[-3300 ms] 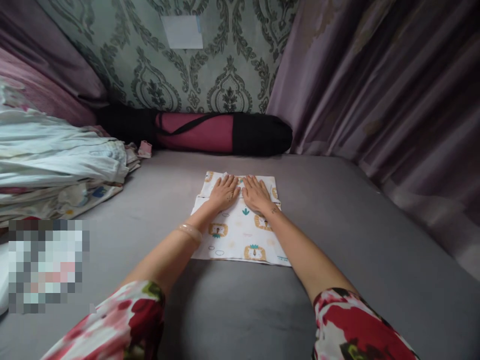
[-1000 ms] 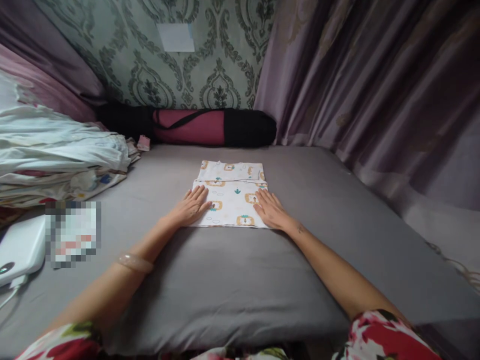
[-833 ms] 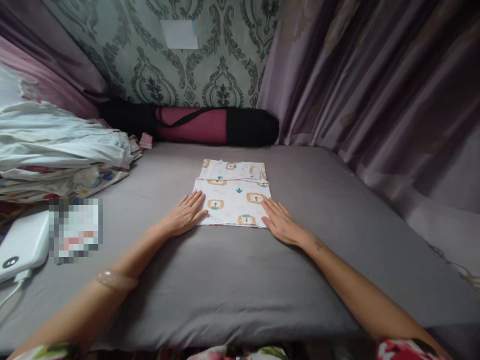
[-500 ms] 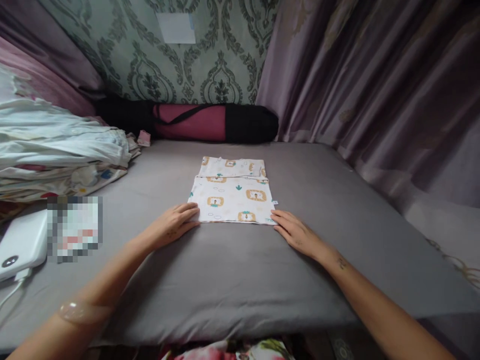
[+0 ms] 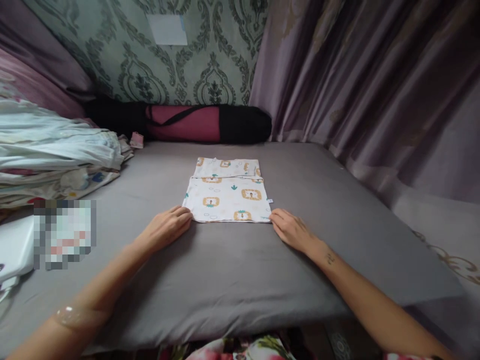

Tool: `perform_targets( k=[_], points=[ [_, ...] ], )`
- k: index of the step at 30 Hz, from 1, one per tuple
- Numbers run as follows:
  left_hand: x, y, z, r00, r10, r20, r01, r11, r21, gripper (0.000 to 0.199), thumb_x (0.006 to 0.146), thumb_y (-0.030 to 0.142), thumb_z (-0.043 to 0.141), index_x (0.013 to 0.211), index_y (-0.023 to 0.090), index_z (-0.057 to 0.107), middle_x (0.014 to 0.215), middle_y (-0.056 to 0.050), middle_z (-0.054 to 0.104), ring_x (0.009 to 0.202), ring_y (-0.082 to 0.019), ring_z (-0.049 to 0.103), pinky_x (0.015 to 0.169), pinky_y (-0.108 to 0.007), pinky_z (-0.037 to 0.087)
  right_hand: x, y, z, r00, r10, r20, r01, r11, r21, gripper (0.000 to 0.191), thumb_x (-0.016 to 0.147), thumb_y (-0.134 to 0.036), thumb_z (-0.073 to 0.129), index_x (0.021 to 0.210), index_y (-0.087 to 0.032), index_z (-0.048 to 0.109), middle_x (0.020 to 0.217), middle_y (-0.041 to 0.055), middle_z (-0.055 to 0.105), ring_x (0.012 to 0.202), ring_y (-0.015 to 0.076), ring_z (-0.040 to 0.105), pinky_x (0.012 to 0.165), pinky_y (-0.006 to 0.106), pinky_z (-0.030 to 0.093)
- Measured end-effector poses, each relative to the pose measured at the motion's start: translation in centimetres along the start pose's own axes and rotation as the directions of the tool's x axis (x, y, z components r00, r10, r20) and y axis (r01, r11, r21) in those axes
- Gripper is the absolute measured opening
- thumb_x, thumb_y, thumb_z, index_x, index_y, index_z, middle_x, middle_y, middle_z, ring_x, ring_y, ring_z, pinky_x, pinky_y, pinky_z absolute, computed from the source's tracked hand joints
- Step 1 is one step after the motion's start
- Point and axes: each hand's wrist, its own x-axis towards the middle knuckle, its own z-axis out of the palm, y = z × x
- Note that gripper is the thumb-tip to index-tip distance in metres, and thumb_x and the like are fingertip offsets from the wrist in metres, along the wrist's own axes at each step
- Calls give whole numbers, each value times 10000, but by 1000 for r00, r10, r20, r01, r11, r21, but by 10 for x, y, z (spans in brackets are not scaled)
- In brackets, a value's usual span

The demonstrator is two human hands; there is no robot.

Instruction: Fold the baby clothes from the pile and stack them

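Note:
A folded white cloth (image 5: 228,200) printed with tan lion faces and green leaves lies flat on the grey sheet, a small label at its right edge. It looks like a small garment, but the folds hide its shape. My left hand (image 5: 168,227) has its fingers closed on the near left corner. At the near right corner my right hand (image 5: 292,229) pinches the cloth between thumb and fingers. A narrower folded part of the cloth extends at the far side, beyond a crosswise edge.
A heap of clothes (image 5: 56,150) lies at the left, with a white power bank (image 5: 17,245) and a blurred-out item (image 5: 69,232) nearer me. Along the patterned wall rests a black and maroon long bag (image 5: 183,122). Purple curtains (image 5: 337,75) hang on the right.
My fingers, which lay flatter at the near corners, have drawn together and now grip the cloth there. The whole view has shifted slightly; the cloth stays in place on the sheet.

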Motion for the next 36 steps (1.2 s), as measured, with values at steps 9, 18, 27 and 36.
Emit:
perform_targets(
  k=[9,18,27,36],
  points=[
    [5,2,-2,991,-125,41,127,991,-48,330,1004,387,305,1008,215,587,1074,-75,639,939,-201,632,725,-282,500,25,3,10,847,527,68,-418,580,700,220,880,-291,484,982,-174,639,618,-2,665,487,139,612,526,245,504],
    [-17,-28,7,996,60,68,-51,991,-122,345,1011,315,342,1202,231,616,1272,-83,618,1141,-194,603,950,-276,488,10,2,8,976,187,-111,-103,845,525,318,830,-103,456,1079,-184,638,1070,85,666,896,178,673,827,313,544],
    [-3,-10,-4,999,6,38,-4,999,-35,327,964,248,340,1048,189,651,1139,-96,674,1064,-219,619,860,-321,520,17,-1,9,995,26,-96,-23,999,27,275,959,-126,435,1110,-189,656,986,99,643,910,231,633,823,364,545],
    [6,-10,-9,965,-239,-107,228,968,-106,190,853,256,440,958,196,587,800,-23,647,590,-130,529,599,-251,417,20,20,1,975,-81,-209,117,979,165,307,967,-156,447,1145,-202,693,1202,96,696,1141,230,644,994,415,538]
  ],
)
